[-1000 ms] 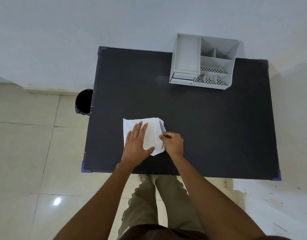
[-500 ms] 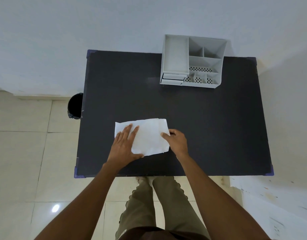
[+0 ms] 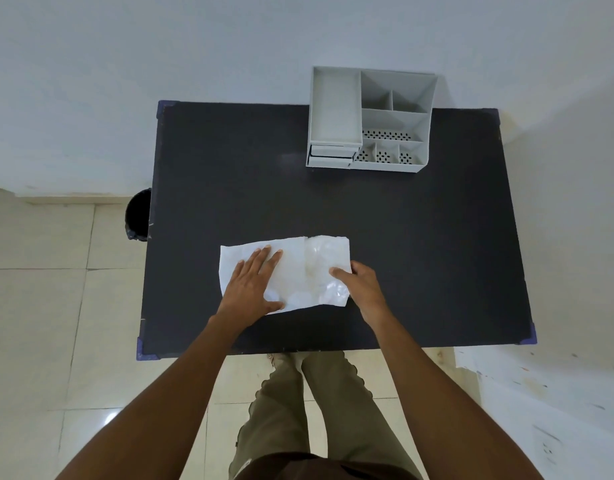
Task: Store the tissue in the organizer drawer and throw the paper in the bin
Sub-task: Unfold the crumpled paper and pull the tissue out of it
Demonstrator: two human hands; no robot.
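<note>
Pressing a white sheet [image 3: 298,271] flat on the dark table [image 3: 420,237], the left hand [image 3: 253,285] lies open, palm down | right hand [image 3: 359,282] pinches the sheet's right edge | organizer [image 3: 368,119] drawers look shut, bin [image 3: 138,214] stands apart at table's left | judged: nothing stored or binned yet.

L hand [image 3: 253,285] flat on white sheet [image 3: 309,268], R hand [image 3: 362,284] pinching its edge.
</note>
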